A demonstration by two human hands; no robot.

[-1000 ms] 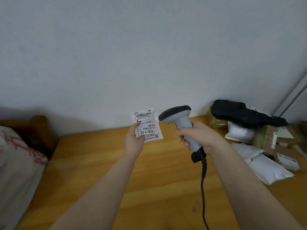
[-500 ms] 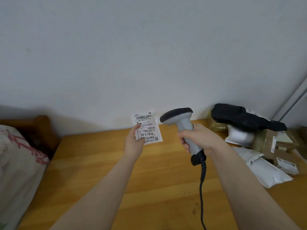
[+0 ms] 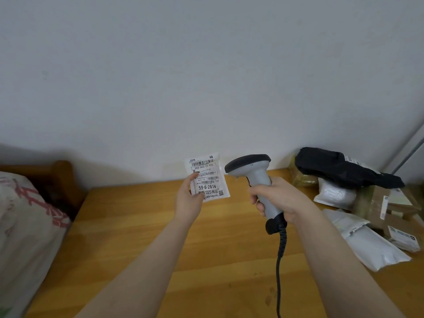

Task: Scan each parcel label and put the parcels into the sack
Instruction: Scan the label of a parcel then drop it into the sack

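My left hand (image 3: 190, 199) pinches a small white parcel (image 3: 207, 177) by its lower left corner and holds it upright above the wooden table (image 3: 142, 226), its printed label facing me. My right hand (image 3: 278, 198) grips the handle of a grey barcode scanner (image 3: 254, 177) with a black head. The scanner head sits just right of the parcel, a small gap between them. Its black cable (image 3: 278, 271) hangs down toward the bottom edge. A pale printed sack (image 3: 25, 228) lies at the far left.
A pile of parcels fills the table's right end: a black bag (image 3: 341, 167) on top, white padded mailers (image 3: 376, 244), brown cartons (image 3: 390, 203) with labels. A dark wooden frame (image 3: 62, 175) stands behind the sack. A plain wall rises behind the table.
Both hands, with parcel and scanner, have drifted slightly to the right in view and stay at the same spacing. The grips are unchanged.
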